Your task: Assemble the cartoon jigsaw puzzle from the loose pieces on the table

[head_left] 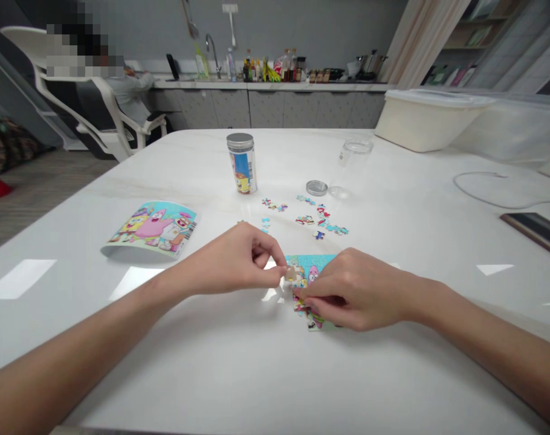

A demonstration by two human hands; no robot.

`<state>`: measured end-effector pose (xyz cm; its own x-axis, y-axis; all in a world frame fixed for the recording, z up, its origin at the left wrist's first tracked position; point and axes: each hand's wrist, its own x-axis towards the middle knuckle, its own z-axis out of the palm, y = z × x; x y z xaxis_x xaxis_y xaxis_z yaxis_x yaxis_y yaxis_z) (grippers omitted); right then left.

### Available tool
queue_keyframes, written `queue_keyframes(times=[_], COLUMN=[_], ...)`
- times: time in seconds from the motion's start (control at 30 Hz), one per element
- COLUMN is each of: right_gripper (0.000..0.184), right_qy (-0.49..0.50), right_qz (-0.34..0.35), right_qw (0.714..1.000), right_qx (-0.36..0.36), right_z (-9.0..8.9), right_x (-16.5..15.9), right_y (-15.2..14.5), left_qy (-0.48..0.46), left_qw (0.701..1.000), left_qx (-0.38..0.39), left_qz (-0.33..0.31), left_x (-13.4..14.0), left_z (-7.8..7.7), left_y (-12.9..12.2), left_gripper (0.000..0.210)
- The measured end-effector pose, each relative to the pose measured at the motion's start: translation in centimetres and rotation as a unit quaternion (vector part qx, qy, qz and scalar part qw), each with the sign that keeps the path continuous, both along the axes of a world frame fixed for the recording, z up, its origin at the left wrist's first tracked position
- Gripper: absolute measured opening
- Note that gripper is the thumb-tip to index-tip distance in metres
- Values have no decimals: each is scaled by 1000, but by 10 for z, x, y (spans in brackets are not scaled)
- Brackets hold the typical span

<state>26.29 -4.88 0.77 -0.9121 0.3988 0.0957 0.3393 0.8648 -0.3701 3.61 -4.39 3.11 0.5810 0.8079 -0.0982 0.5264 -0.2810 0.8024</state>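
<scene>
My left hand pinches a small puzzle piece at the left edge of a partly joined cartoon puzzle on the white table. My right hand lies on the puzzle's right and lower part, fingertips pressing on its pieces. Several loose puzzle pieces are scattered just beyond the puzzle. A curled cartoon reference picture lies to the left.
A lidded jar with a cartoon label stands behind the pieces. An open clear jar and its metal lid sit to the right. Plastic bins, a cable and a dark flat object occupy the far right. A person sits at the far left.
</scene>
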Motion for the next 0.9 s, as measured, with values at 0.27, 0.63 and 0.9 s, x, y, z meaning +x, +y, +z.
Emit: queue_keyframes(times=[0.27, 0.63, 0.9], right_gripper=[26, 22, 20], right_qy=[103, 223, 260], right_qz=[-138, -282, -327], right_qw=[970, 780, 734], right_qx=[-172, -512, -535], right_z=[7, 9, 11], right_x=[-5, -13, -19], right_y=[-2, 2, -5], left_qy=[-112, 32, 114], left_qw=[989, 857, 764], left_qx=[-89, 512, 613], left_qz=[25, -52, -168], left_x=[2, 6, -4], left_z=[-1, -16, -14], left_y=[2, -16, -15], left_gripper=[12, 14, 19])
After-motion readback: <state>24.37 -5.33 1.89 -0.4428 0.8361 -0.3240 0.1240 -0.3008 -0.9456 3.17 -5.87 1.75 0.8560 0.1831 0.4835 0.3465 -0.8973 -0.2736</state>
